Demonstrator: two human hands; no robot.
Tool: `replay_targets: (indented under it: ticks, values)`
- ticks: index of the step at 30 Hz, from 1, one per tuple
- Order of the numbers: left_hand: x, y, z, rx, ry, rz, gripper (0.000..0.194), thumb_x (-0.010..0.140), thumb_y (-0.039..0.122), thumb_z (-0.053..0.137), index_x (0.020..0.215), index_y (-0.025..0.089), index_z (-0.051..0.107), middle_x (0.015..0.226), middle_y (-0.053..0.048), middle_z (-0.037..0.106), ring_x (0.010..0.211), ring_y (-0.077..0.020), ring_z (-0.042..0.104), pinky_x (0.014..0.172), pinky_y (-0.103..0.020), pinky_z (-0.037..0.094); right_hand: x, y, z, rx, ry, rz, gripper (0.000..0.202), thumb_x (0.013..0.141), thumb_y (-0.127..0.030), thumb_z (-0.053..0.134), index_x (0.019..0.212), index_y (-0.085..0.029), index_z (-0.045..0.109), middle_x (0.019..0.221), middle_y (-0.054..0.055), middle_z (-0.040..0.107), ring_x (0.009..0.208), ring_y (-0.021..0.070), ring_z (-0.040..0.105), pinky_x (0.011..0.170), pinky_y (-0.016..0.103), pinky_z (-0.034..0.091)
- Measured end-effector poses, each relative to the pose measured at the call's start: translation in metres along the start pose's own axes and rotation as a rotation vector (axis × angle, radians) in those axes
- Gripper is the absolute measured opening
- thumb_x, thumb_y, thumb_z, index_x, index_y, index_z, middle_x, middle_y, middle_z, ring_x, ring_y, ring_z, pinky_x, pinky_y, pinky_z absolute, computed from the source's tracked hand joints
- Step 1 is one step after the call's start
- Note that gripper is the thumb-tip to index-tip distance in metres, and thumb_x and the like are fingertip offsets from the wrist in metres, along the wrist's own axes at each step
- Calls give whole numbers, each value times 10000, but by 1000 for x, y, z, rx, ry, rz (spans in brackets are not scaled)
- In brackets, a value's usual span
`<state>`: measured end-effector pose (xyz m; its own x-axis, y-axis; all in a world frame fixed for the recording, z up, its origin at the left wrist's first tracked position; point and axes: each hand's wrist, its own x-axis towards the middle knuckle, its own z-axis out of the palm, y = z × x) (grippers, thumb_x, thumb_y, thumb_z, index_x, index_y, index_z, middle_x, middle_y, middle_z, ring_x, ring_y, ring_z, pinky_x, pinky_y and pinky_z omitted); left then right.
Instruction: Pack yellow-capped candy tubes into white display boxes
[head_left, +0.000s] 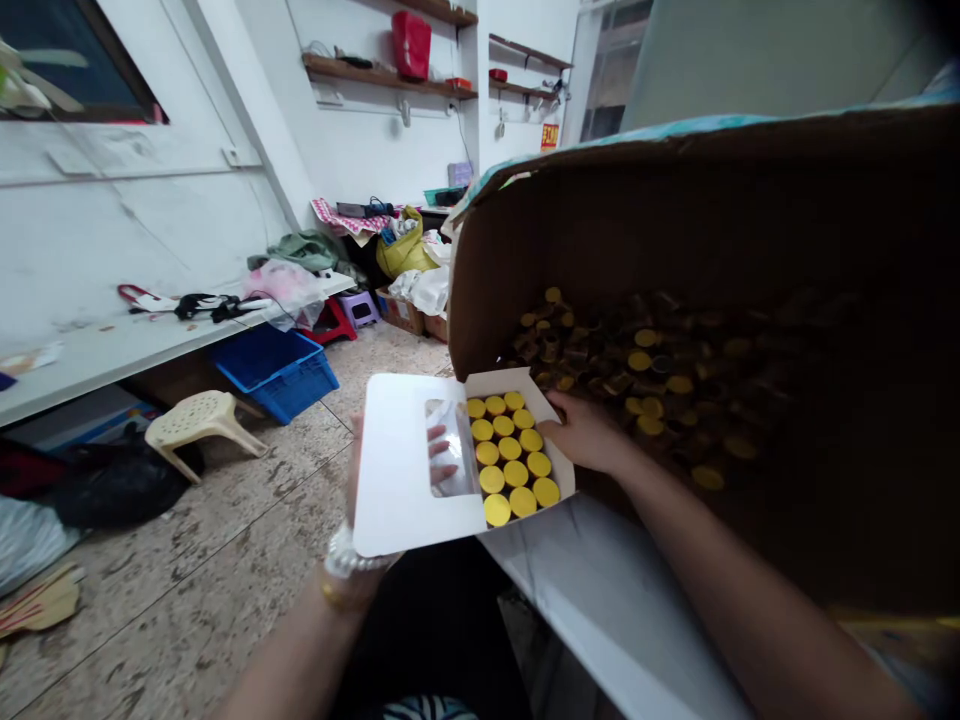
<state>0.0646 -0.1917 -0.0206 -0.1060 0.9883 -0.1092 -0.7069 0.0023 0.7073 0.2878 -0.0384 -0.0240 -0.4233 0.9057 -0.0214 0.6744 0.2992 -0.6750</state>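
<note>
A white cardboard box (420,520) is held in front of me with its windowed lid folded open to the left. Rows of small pieces with round yellow caps (511,447) stand packed inside it. My left hand (441,452) supports the box from behind the lid, and its fingers show through the clear window. My right hand (583,432) is closed at the box's right side flap, its fingertips partly hidden. Just beyond it, a large brown carton (510,230) lies open towards me, with many loose yellow-capped pieces (651,408) inside.
Below the box is a pale surface (600,570). To the left are a cream plastic stool (199,420), a blue crate (300,375) and a long white table (97,360) with bags and cloth. Bags and boxes crowd the far corner under wall shelves (375,72).
</note>
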Motion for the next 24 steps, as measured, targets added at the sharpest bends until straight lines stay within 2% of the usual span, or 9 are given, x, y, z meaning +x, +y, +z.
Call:
replay_targets:
  ticks: [3, 5, 10, 12, 14, 16, 19, 22, 24]
  values:
    - [-21, 27, 16, 157, 121, 108, 703, 725, 664, 784, 1216, 171, 677, 1023, -131, 782, 914, -341, 757, 715, -395, 645, 1, -2, 0, 34, 2, 19, 289, 780, -238, 605, 1037, -247, 737, 1020, 56, 755, 867, 214, 641, 718, 286, 431]
    - [-25, 31, 23, 317, 165, 112, 725, 647, 500, 908, 1240, 172, 650, 1035, -139, 782, 837, -331, 764, 623, -351, 636, 1, -1, 2, 93, -20, 39, 303, 777, -236, 608, 1054, -239, 729, 1048, 65, 756, 891, 219, 650, 721, 286, 444]
    - [1, 8, -1, 416, 307, -8, 564, 692, 171, 884, 1170, 83, 599, 880, -143, 780, 644, -214, 733, 558, -268, 597, 4, 8, 13, 358, -128, 118, 361, 843, -258, 505, 1168, -194, 649, 883, 47, 768, 723, 185, 702, 607, 267, 510]
    - [12, -4, -12, 375, 379, -16, 702, 685, 64, 857, 1300, 85, 517, 897, -130, 780, 723, -192, 747, 633, -243, 601, 4, 7, 16, 452, -131, 122, 369, 843, -261, 497, 1181, -188, 624, 878, 44, 768, 716, 186, 714, 595, 269, 532]
    - [17, -16, -12, 328, 363, -20, 863, 709, 32, 819, 1455, 136, 400, 1019, -133, 781, 864, -210, 763, 733, -274, 616, 2, 2, 19, 512, -100, 110, 354, 824, -269, 529, 1157, -199, 626, 915, 42, 767, 743, 190, 718, 596, 267, 540]
    - [18, -26, -4, 225, 278, 8, 818, 781, 105, 765, 1501, 193, 387, 1129, -123, 767, 993, -243, 753, 826, -335, 621, -2, -6, 21, 556, -67, 104, 354, 821, -285, 541, 1159, -213, 619, 958, 40, 766, 760, 191, 717, 598, 264, 541]
    - [19, -39, 11, -3, 90, -22, 588, 884, 438, 673, 1405, 198, 541, 1190, -125, 751, 1157, -324, 698, 935, -454, 599, -8, -15, 24, 589, -55, 103, 379, 839, -318, 528, 1199, -225, 598, 972, 39, 766, 743, 191, 715, 581, 265, 540]
    - [23, -50, 15, -127, -60, -164, 754, 814, 728, 628, 1352, 201, 595, 1238, -146, 732, 1287, -390, 609, 998, -544, 556, -10, -17, 28, 489, -12, 8, 340, 899, -414, 471, 1120, -208, 629, 934, 42, 761, 751, 195, 713, 582, 272, 540]
    - [25, -53, 11, -132, -88, -177, 768, 773, 738, 667, 1343, 227, 603, 1274, -134, 717, 1345, -396, 559, 1030, -567, 530, -8, -13, 28, 394, 24, -62, 385, 941, -446, 380, 1010, -197, 665, 913, 51, 759, 801, 198, 713, 636, 283, 551]
